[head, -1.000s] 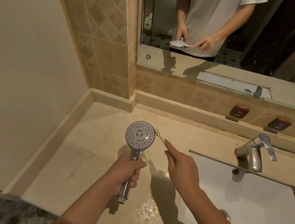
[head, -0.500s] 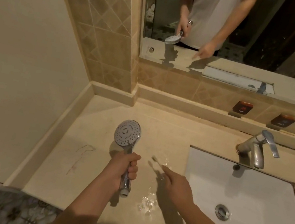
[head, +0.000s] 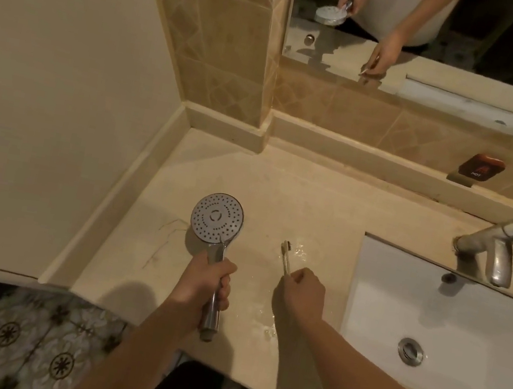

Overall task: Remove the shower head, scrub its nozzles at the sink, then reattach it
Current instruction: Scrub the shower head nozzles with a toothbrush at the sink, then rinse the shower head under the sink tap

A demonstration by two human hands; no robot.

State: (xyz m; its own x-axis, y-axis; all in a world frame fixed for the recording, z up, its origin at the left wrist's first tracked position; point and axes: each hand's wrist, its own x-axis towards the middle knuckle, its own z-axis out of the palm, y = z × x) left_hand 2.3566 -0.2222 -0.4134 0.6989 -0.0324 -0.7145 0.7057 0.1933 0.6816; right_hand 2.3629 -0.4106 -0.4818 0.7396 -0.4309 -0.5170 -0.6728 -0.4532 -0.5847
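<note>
Toothbrush [head: 285,256] now lower, off shower head [head: 217,218].

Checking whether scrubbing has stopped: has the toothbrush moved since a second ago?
Yes. The toothbrush has left the shower head, dropping toward the countertop.

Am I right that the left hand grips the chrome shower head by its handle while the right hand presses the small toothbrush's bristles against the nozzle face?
Not quite. The left hand does grip the round chrome shower head by its handle, but the right hand holds the small toothbrush apart from the nozzle face, low over the wet beige countertop, as the head view shows.
</note>
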